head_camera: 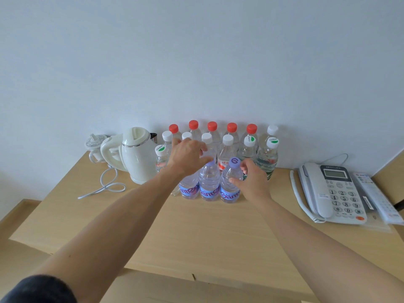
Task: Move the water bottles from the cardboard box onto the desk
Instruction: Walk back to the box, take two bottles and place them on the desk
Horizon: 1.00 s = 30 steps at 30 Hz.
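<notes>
Pale wood desk [196, 232] set against a plain white wall [196, 51]. Landmark: white electric kettle [136, 154] at the desk's back left, its cord [105, 185] looped loose in front of it. A small white lidded cup [95, 143] stands just left of the kettle, behind its handle. Far right of the kettle, near the desk's right end, a white corded telephone [332, 191] lies flat, with a remote control [378, 197] just beside it.

Water bottles [218, 149] stand massed just right of the kettle, all upright, long axes vertical, caps up. Back row against the wall: red caps. Middle rows: white caps. Front row: three purple-labelled bottles, side by side, touching.

Left hand [188, 156] hovers open over the left front bottle [189, 186], fingers spread, gripping nothing visible. Right hand [251, 180] curls loosely at the right front bottle [230, 182], thumb on its shoulder, fingers near the purple cap; firm grasp or release, cannot tell. Dark sleeve [37, 289] on the left arm.
</notes>
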Tool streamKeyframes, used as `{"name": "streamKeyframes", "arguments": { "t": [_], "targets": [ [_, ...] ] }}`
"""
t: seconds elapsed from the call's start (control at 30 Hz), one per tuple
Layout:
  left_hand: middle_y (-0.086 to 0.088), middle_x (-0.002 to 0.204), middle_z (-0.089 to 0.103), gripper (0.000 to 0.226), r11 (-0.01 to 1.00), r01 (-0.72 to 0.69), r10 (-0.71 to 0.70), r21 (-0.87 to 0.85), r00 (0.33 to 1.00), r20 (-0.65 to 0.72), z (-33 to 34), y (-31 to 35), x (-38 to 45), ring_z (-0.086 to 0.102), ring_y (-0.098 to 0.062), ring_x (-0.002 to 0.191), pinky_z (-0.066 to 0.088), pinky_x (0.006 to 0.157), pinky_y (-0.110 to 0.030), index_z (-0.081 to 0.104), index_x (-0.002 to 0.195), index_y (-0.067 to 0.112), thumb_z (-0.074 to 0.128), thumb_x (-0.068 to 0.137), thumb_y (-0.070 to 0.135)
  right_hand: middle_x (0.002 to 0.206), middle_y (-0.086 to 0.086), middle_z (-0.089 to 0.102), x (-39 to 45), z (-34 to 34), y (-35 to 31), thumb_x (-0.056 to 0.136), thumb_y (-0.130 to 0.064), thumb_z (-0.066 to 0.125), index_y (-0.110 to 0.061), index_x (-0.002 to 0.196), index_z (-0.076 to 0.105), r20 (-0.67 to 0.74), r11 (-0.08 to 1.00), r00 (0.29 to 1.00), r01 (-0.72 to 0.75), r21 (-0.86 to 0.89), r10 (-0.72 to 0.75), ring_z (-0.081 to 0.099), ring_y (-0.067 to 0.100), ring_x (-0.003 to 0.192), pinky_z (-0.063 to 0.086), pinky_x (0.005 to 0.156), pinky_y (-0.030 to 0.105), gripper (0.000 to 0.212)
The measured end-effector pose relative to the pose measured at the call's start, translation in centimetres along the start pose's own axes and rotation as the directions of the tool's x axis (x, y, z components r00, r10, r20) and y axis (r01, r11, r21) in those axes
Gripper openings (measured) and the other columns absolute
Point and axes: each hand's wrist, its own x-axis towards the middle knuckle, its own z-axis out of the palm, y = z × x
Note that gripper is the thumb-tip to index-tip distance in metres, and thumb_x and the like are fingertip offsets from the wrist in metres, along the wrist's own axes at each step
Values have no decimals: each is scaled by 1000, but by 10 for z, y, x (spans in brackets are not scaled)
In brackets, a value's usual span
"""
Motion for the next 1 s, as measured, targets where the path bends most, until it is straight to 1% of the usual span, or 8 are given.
{"name": "streamKeyframes", "arguments": {
  "t": [0.13, 0.27, 0.33, 0.4, 0.53, 0.67, 0.8, 1.0],
  "targets": [
    [11, 93, 73, 30, 999, 37, -37, -7, 997, -64, -12, -4, 4, 61, -19, 97, 30, 92, -38, 74, 102, 25, 60, 94, 51, 109, -2, 64, 2, -3, -1, 78, -28, 82, -12, 110, 59, 27, 998, 999, -19, -65, 21, 57, 17, 102, 43, 79, 32, 43],
    [6, 99, 74, 34, 995, 84, -82, 59, 996, -41, -22, -7, 10, 63, -22, 101, 35, 97, -42, 71, 110, 26, 54, 97, 53, 105, -1, 65, 4, -9, -9, 82, -34, 77, -15, 110, 61, 5, 997, 1000, -14, -80, 14, 60, 20, 101, 48, 80, 35, 37],
    [2, 103, 73, 35, 992, 101, -98, 82, 995, -33, -27, -7, 14, 62, -24, 104, 35, 98, -43, 69, 115, 25, 54, 98, 51, 104, -3, 65, 4, -13, -16, 87, -43, 68, -19, 110, 60, -37, 994, 999, -17, -108, 13, 61, 20, 99, 49, 79, 36, 34],
    [-1, 106, 71, 35, 991, 99, -96, 86, 995, -42, -34, -3, 20, 62, -26, 105, 35, 97, -43, 68, 117, 22, 53, 99, 49, 105, -3, 64, 6, -17, -24, 91, -47, 62, -20, 113, 59, -72, 989, 997, -12, -150, 1, 59, 20, 100, 48, 78, 35, 35],
    [-5, 108, 66, 36, 996, 32, -23, 80, 994, -107, -46, 19, 34, 59, -28, 103, 38, 95, -43, 69, 113, 18, 50, 101, 46, 111, 1, 64, 12, -30, -42, 95, -44, 56, -17, 115, 59, -133, 983, 990, 9, -183, -34, 58, 24, 105, 50, 81, 39, 33],
    [-6, 125, 60, 42, 994, -49, 56, 96, 996, -69, -46, 48, 47, 53, -29, 117, 35, 100, -43, 62, 129, 21, 51, 99, 49, 114, 5, 62, 10, -53, -48, 96, -43, 53, -18, 118, 58, -199, 968, 978, 5, -249, -56, 56, 28, 109, 51, 83, 42, 34],
    [-5, 136, 55, 50, 987, -115, 114, 111, 993, 17, -41, 87, 62, 48, -28, 126, 32, 105, -43, 54, 140, 23, 47, 99, 52, 121, 6, 56, 8, -79, -44, 98, -44, 49, -20, 123, 54, -238, 920, 971, -124, -373, 34, 49, 30, 116, 47, 86, 45, 35],
    [-3, 141, 52, 52, 960, -252, 239, 120, 964, 114, -20, 166, 68, 44, -27, 131, 29, 110, -44, 50, 143, 27, 42, 100, 54, 125, 8, 51, -5, -128, -21, 100, -48, 42, -22, 131, 48, -301, 842, 939, -292, -454, 164, 44, 29, 121, 46, 86, 44, 42]
  ]
}}
